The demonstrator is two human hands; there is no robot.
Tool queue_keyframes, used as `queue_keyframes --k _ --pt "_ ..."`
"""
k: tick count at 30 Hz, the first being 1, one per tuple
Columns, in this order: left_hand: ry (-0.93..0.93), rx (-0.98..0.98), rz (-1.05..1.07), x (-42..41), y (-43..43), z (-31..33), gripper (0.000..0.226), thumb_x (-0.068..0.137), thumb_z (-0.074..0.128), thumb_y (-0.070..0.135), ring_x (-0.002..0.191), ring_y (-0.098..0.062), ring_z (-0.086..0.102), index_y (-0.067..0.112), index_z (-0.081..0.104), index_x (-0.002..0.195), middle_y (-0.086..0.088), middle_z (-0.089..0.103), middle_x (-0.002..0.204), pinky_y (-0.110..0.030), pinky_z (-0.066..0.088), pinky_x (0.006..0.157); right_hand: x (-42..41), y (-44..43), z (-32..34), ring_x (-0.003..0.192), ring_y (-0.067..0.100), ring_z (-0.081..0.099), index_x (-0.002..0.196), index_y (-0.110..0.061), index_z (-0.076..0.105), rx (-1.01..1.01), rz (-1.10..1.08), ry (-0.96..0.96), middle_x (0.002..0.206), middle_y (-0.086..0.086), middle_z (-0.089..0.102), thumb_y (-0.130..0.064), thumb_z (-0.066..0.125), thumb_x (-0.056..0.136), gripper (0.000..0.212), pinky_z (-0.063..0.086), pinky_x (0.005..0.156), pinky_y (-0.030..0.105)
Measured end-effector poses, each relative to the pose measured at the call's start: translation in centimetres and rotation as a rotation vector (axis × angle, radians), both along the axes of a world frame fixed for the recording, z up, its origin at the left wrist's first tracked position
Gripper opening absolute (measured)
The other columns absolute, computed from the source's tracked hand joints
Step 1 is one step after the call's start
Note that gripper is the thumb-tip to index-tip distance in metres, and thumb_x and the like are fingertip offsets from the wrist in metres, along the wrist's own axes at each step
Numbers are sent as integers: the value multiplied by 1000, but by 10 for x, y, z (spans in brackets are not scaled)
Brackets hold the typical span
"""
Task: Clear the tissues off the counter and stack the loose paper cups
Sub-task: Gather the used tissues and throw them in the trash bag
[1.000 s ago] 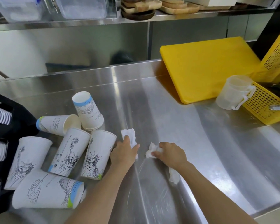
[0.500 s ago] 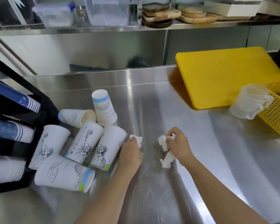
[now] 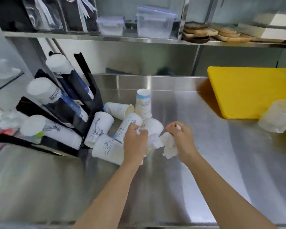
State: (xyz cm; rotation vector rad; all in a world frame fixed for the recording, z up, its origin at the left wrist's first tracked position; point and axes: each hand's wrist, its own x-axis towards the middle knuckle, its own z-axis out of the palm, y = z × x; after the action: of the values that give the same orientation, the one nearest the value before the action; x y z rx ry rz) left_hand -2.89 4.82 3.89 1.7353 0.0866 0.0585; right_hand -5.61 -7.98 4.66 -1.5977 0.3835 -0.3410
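Tissues gathered in both hands; cups not yet stacked.

Head view: at frame centre the left hand (image 3: 135,139) is closed on a crumpled tissue (image 3: 153,140) and the right hand (image 3: 182,137) is clenched on another tissue (image 3: 169,146), both above the steel counter (image 3: 172,187). The loose paper cups (image 3: 120,129) lie tumbled just left of centre. Likely next: bin the tissues, then nest the cups.

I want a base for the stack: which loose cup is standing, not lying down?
The blue-banded cup at the back of the pile, standing upside down beside the cup lying with its mouth facing right.
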Motion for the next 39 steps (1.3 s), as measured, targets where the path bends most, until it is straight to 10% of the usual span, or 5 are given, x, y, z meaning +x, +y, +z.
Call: queue_keyframes --k 15,18,23,31,39 --pt "39 -4 719 -103 319 -6 24 76 52 -2 41 -17 51 17 42 66 -1 53 57 -25 39 32 -25 315 15 68 12 50 61 -21 55 -169 716 -87 74 1 56 -11 53 82 24 39 67 30" --pt "74 163 892 -137 374 -22 7 77 59 0 75 -28 55 4 53 76 -20 57 80 -35 43 67 -37 373 12 64 16 49 59 -23 55 -196 867 -110 62 -9 55 -19 49 70 13 39 64 31" --pt "150 71 1181 -192 440 -60 12 79 62 9 81 -31 56 8 52 84 -19 60 86 -41 46 73 -57 444 -20 48 1 44 62 -23 56 -304 1056 -163 51 -10 50 -15 49 72 14 36 50 25" --pt "133 20 1315 -242 463 -162 10 81 53 47 74 13 49 39 48 81 13 51 88 -9 36 65 -88 503 -146 61 4 47 83 -12 59 -365 1168 -219 66 -8 53 -19 44 76 18 37 60 25" --pt "114 224 1254 -244 439 -392 24 93 35 20 94 9 45 26 56 102 19 42 102 0 32 78 -123 511 -395 78 0 42 105 -9 46 -422 1173 -313 95 1 47 -23 52 89 22 40 72 6"
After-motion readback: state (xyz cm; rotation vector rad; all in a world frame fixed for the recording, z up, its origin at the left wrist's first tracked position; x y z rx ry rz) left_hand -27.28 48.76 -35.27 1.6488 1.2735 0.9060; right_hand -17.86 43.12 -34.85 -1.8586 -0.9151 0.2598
